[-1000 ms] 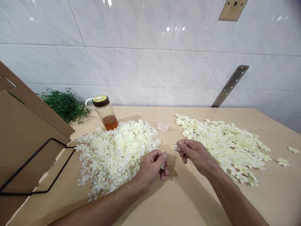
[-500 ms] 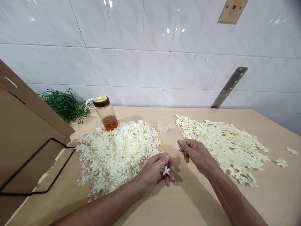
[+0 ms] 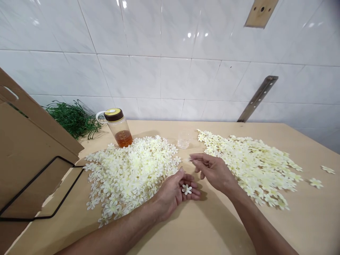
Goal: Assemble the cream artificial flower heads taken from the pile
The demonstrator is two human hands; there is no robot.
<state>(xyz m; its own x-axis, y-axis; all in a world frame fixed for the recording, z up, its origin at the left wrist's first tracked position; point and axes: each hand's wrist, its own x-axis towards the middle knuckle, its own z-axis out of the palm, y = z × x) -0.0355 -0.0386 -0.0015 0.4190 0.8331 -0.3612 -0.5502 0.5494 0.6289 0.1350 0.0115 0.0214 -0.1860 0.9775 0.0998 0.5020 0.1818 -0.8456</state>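
Note:
My left hand [image 3: 177,193] is turned palm up low over the table, its thumb raised and its fingers loosely extended. A small white artificial flower [image 3: 186,189] rests on those fingers. To the right, my right hand [image 3: 209,170] has thumb and fingertips close together, pointing left. A pale, blurred bit shows at its fingertips, too small to make out. A big heap of cream-white artificial flowers [image 3: 135,170] lies left of my hands. Another, flatter spread of yellowish-white flowers [image 3: 252,159] lies to the right. Beyond my hands stands a small clear cup [image 3: 183,141].
A bottle [image 3: 121,129] with amber liquid stands behind the left heap. Green artificial stems [image 3: 73,118] are piled by the tiled wall. A cardboard box [image 3: 29,141] and a black wire frame [image 3: 63,198] occupy the left side. Metal bracket [image 3: 257,99] leans at the back right.
My right hand has moved left, bringing its fingertips nearer the left heap. My left hand has opened out, uncovering more of the flower on its fingers.

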